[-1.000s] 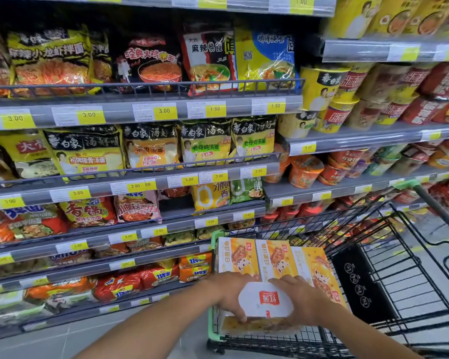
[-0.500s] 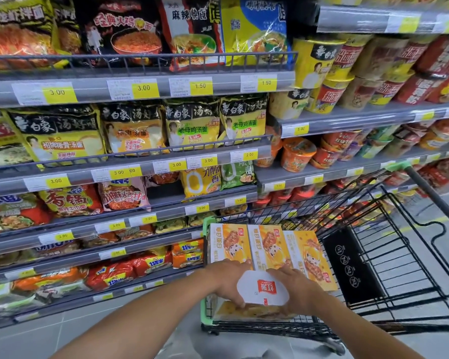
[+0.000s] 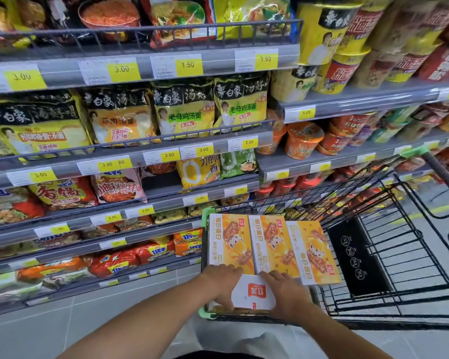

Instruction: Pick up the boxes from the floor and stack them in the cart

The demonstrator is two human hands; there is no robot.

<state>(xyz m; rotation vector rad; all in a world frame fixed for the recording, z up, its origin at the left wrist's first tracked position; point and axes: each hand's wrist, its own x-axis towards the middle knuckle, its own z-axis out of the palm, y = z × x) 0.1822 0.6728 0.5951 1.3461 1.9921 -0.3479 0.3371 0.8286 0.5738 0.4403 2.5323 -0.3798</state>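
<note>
both hands, left hand and right hand, clasp a white cardboard box with a red logo at the near end of the black wire shopping cart, three orange cardboard boxes just beyond the fingertips; released crooked, it could slide off the stack.

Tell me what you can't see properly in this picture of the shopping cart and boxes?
- Head view: the white box with a red logo is partly covered by the left hand and right hand.
- What lies under the three orange boxes is hidden.
- Black wire cart: right side cut off.
- Lower shelf price tags: blurred.
</note>
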